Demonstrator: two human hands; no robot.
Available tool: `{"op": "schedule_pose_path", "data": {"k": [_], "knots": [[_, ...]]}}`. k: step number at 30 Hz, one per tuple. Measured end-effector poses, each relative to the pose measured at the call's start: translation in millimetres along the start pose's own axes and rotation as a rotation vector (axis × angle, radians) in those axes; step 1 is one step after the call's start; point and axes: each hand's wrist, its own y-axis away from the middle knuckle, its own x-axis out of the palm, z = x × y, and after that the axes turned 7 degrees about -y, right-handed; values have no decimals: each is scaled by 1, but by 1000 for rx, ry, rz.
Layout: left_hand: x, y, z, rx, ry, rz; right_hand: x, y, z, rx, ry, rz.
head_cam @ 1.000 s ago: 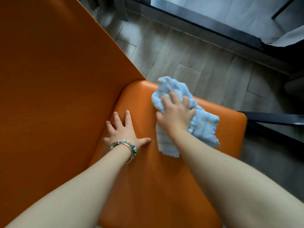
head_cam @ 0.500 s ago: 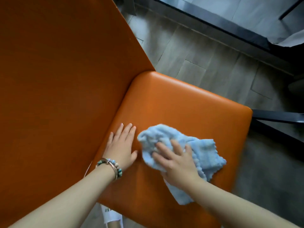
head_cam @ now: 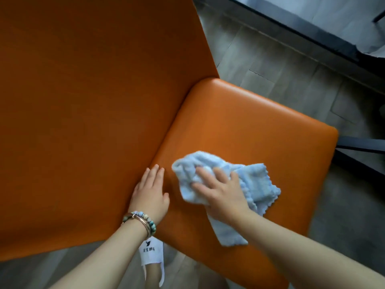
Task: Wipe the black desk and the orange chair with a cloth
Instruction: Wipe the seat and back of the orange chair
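Note:
The orange chair fills the view, its backrest [head_cam: 83, 101] on the left and its padded seat [head_cam: 250, 126] in the middle. A light blue fluffy cloth [head_cam: 258, 184] lies bunched on the near part of the seat. My right hand [head_cam: 220, 192] presses down on the cloth with the fingers spread over it. My left hand [head_cam: 150, 192], with beaded bracelets at the wrist, rests flat on the seat beside the seam where seat meets backrest, just left of the cloth. The black desk's top is not in view.
A white tag [head_cam: 151, 253] hangs below the chair near my left wrist. Grey wood-look floor [head_cam: 281, 65] surrounds the chair. A dark window frame [head_cam: 291, 28] runs along the top right, and a black bar [head_cam: 362, 143] sticks out at the seat's right edge.
My right hand has dragged the cloth from the seat's far edge back toward me and slightly left. My left hand slid nearer along the seam, fingers now together.

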Motion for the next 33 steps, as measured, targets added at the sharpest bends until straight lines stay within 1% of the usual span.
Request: {"op": "schedule_pose_path", "data": {"k": [1,2,3,4,5,6,7,8,9,10,11,14,15,16,17,18,19,21,22,23,24,26,28,29,30,31,32,33], "knots": [[1,3,4,11,-38,31,-3,8,3,-105,-4,23],[2,6,7,26,-71,61,-9,8,-3,-134,0,12],[2,7,9,37,-95,84,-14,0,-14,-67,23,-48],[2,8,11,42,-106,100,-22,-12,-26,97,52,-122],[1,8,13,45,-112,111,-30,-28,-37,331,67,-174],[1,10,13,48,-122,117,-39,-46,-45,565,68,-184],[2,11,14,49,-142,120,-41,-60,-49,741,47,-147],[4,13,14,52,-168,124,-37,-66,-46,811,46,-96],[7,16,14,58,-192,131,-33,-67,-35,777,61,-66],[8,19,14,65,-208,138,-27,-63,-20,658,98,-66],[10,21,13,73,-217,143,-17,-55,-5,495,95,-86],[12,26,13,101,-212,144,9,-12,16,-109,62,24],[12,27,14,116,-216,147,7,-9,9,-244,45,58],[14,29,15,133,-231,154,1,-14,-3,-282,44,83],[16,31,16,150,-252,163,-5,-22,-17,-247,71,61],[18,33,17,163,-273,174,-13,-32,-29,-126,109,0],[21,36,17,170,-290,183,-24,-45,-40,72,132,-55],[26,39,16,178,-309,196,-40,-66,-56,562,85,-101],[27,40,16,183,-318,201,-41,-68,-56,718,73,-87],[28,41,16,191,-328,206,-40,-66,-48,760,81,-62],[28,42,17,201,-337,207,-35,-59,-37,717,111,-41],[28,42,20,232,-343,199,-14,-35,-17,397,151,-51],[27,43,24,260,-328,189,-1,-9,-7,31,155,-8],[26,44,27,272,-313,183,-2,-5,-11,-98,159,18],[26,45,28,280,-295,181,-5,-8,-21,-153,148,7],[25,47,30,283,-279,179,-13,-15,-28,-115,175,-39],[25,49,30,279,-267,175,-20,-24,-34,34,201,-82],[26,52,31,272,-262,166,-27,-37,-39,296,199,-134]]}}
